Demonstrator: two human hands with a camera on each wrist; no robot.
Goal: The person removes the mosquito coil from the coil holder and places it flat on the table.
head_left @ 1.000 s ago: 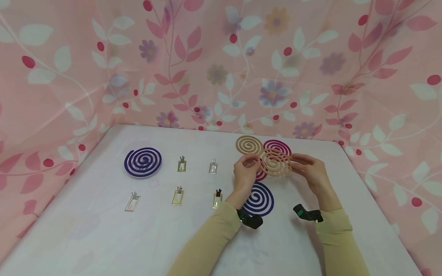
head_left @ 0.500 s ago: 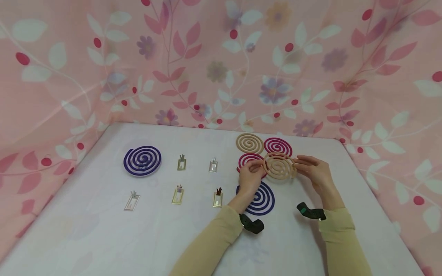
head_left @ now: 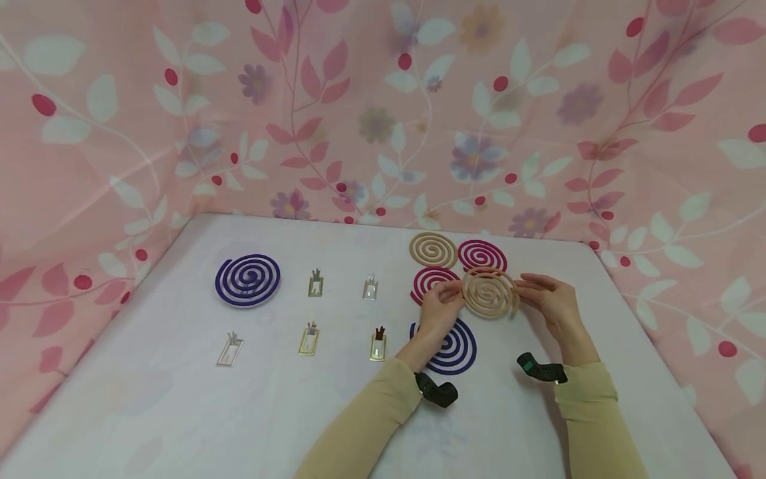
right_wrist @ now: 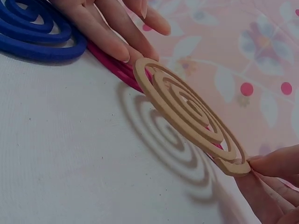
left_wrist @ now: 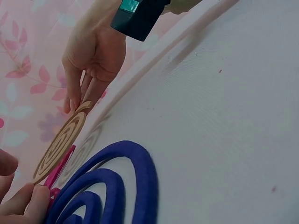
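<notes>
Between both hands is a tan mosquito coil (head_left: 487, 291), raised over the table; its spiral shadow shows beneath it in the right wrist view. My left hand (head_left: 439, 313) pinches the coil's left edge with its fingertips. At the opposite edge, near the coil's loose outer end, the thumb and fingers of my right hand (head_left: 553, 306) grip it. A pink coil (head_left: 431, 283) lies just behind the left fingers and is partly covered by them. Below the left wrist a blue coil (right_wrist: 42, 49) lies flat, partly hidden by that hand in the head view.
Another tan coil (head_left: 432, 250) and a second pink coil (head_left: 481, 255) lie at the back. On the left is a dark blue coil (head_left: 247, 279). Several small metal coil stands (head_left: 308, 340) are spread across the white table (head_left: 239, 426). Floral cloth (head_left: 383, 133) hangs behind.
Both hands have carried the tan coil slightly right and toward me. More of the pink coil behind the left hand now shows.
</notes>
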